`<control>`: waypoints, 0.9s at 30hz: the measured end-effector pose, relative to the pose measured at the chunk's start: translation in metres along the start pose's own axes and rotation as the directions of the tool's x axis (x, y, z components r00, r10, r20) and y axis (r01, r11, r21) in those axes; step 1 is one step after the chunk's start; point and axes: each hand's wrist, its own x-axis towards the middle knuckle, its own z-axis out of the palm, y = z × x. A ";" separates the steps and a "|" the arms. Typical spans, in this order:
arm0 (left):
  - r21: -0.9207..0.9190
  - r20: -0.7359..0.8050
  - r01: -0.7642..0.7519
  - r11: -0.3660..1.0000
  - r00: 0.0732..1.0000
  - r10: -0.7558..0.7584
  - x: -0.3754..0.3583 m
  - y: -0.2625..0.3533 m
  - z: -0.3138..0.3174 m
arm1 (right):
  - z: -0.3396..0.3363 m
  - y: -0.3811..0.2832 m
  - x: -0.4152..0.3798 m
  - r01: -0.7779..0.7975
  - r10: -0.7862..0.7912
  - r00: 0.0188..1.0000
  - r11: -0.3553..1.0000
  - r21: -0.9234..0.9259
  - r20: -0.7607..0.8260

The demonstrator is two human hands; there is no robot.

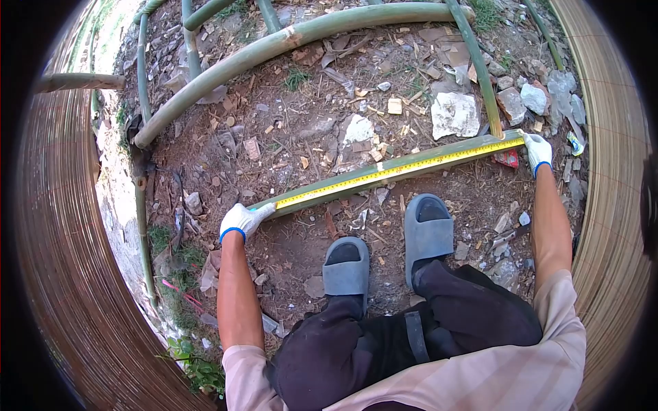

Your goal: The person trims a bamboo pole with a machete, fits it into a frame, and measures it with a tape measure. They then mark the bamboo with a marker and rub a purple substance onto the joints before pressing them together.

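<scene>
A yellow measuring tape [404, 167] is stretched along a green bamboo pole [329, 188], which slants slightly up to the right in front of my feet. My left hand [240, 221], in a white glove with a blue cuff, is closed at the pole's left end, pinching the tape there. At the right end my right hand [538, 151], gloved the same way, grips the other end of the tape against the pole. The gloves hide most of what the fingers do, and the tape's case does not show.
Beyond the pole lies a thick curved bamboo piece [308, 31], with thinner bamboo sticks [478, 65] around it. White stones [455, 115], wood chips and litter cover the dirt. Slatted screens [613, 205] stand on both sides. Grey slides [429, 240] are on my feet.
</scene>
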 end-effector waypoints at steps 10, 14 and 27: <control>0.017 0.005 0.007 1.000 1.000 -0.007 -0.001 0.001 -0.002 | 0.000 0.004 0.002 -0.023 0.023 1.000 1.000 0.012 0.012; 0.003 0.017 0.003 1.000 1.000 -0.003 0.001 0.000 -0.001 | -0.004 -0.007 -0.004 -0.050 0.050 0.999 0.999 -0.009 0.012; -0.011 -0.012 -0.003 1.000 1.000 0.002 0.000 -0.001 0.000 | -0.003 -0.013 -0.010 -0.082 0.082 0.997 0.997 0.009 0.010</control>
